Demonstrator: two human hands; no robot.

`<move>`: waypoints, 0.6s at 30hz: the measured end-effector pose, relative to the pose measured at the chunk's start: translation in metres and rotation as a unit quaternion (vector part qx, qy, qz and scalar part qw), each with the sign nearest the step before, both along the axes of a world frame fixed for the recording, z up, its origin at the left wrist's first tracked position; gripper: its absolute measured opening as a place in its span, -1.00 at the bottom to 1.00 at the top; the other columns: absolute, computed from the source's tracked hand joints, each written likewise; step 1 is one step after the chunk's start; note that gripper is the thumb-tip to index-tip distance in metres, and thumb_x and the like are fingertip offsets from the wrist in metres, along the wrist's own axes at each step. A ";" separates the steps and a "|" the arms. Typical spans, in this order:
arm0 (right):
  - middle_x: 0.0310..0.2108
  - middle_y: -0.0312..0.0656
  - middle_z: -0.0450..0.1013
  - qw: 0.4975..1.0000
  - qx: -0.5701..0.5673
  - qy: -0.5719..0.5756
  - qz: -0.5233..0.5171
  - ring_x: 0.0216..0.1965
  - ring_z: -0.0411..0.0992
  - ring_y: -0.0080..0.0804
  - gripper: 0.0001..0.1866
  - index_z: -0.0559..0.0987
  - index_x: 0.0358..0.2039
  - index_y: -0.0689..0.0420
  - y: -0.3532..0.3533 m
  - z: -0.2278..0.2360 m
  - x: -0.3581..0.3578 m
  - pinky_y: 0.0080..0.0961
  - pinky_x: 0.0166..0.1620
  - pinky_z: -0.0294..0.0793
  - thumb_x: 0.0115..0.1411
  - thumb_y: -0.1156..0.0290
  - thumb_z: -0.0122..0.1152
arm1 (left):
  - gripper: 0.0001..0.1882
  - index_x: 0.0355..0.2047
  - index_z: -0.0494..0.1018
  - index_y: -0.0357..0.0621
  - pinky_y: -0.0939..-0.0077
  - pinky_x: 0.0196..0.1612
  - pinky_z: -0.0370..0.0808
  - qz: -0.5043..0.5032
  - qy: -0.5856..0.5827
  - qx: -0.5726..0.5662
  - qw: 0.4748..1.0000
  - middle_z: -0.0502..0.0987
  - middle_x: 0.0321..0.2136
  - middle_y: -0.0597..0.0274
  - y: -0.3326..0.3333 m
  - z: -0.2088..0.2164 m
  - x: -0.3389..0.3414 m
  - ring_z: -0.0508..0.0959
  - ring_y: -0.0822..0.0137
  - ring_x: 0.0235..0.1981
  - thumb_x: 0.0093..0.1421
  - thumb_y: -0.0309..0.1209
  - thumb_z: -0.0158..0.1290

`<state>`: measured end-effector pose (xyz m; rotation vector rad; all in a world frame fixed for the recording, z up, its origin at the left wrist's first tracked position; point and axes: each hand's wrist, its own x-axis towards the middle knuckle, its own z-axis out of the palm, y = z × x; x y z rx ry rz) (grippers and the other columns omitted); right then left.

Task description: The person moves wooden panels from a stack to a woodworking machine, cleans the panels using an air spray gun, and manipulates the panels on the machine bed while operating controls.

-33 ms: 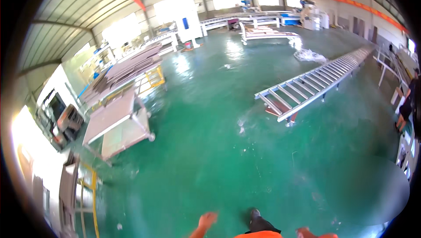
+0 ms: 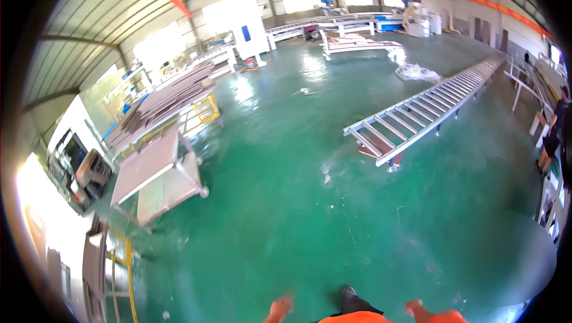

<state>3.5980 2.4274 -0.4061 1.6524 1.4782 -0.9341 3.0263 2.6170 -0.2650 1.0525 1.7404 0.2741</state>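
Note:
My left hand (image 2: pixel 280 307) hangs low at the bottom edge, over the green floor (image 2: pixel 280 233). Motion smears its fingers, and no object shows in it. To the right, my right hand (image 2: pixel 412 306) is small and blurred beside my orange clothing, also with nothing visible in it. Between them, one dark shoe (image 2: pixel 349 291) and a dark trouser leg show. Neither hand touches anything that I can make out.
A long roller conveyor (image 2: pixel 411 116) stretches away at the right. Left are a wheeled cart (image 2: pixel 152 165), stacked boards (image 2: pixel 170 100) and a yellow frame (image 2: pixel 129 263). Plastic film (image 2: pixel 417 73) lies farther off, near a white cart (image 2: pixel 359 48). A person (image 2: pixel 551 135) stands at the far right.
The scene has shifted slightly left in view. My right hand shows a little higher and more fully; my left hand sits slightly lower.

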 end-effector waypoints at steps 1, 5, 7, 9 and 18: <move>-0.30 -0.26 0.54 0.998 -0.027 0.040 -0.041 -0.24 0.51 -0.29 -0.79 0.63 -0.37 -0.07 0.089 0.002 -0.002 -0.30 -0.30 0.49 -0.04 0.25 0.14 | -0.80 -0.36 0.56 -0.01 0.41 -0.27 0.51 -0.372 0.190 0.138 0.898 0.57 -0.32 0.32 0.005 -0.075 -0.079 0.54 0.30 -0.29 0.00 -0.29 0.05; -0.47 -0.26 0.47 0.903 0.390 0.052 0.172 -0.34 0.49 -0.19 -0.84 0.52 -0.44 0.09 0.339 0.042 0.026 -0.27 -0.36 0.49 0.00 0.30 0.10 | -0.82 -0.38 0.55 0.02 0.40 -0.29 0.51 -0.146 0.113 -0.190 0.964 0.57 -0.34 0.34 0.078 -0.039 -0.058 0.54 0.29 -0.29 -0.01 -0.29 0.05; -0.39 -0.26 0.49 0.885 0.418 0.177 -0.105 -0.29 0.47 -0.30 -0.87 0.54 -0.40 0.03 0.490 0.084 -0.006 -0.30 -0.36 0.45 0.03 0.38 0.04 | -0.82 -0.39 0.55 0.04 0.39 -0.29 0.50 -0.091 0.109 -0.210 0.967 0.57 -0.35 0.36 0.142 -0.030 -0.058 0.53 0.29 -0.29 -0.02 -0.30 0.04; -0.43 -0.28 0.47 0.773 0.379 0.316 -0.399 -0.33 0.46 -0.34 -0.85 0.53 -0.40 0.05 0.608 0.112 -0.024 -0.36 -0.33 0.45 0.05 0.33 0.04 | -0.83 -0.40 0.55 0.05 0.39 -0.30 0.50 -0.071 0.106 -0.213 0.969 0.56 -0.36 0.37 0.228 -0.038 -0.054 0.53 0.28 -0.30 -0.03 -0.30 0.04; -0.30 -0.33 0.52 0.935 0.277 0.219 -0.026 -0.27 0.48 -0.38 -0.78 0.54 -0.28 -0.09 0.803 0.008 0.014 -0.34 -0.25 0.48 0.12 0.16 0.02 | -0.86 -0.46 0.54 0.12 0.36 -0.34 0.50 -0.401 0.382 0.480 0.681 0.55 -0.40 0.43 0.797 -0.131 -0.017 0.52 0.27 -0.30 -0.06 -0.31 0.03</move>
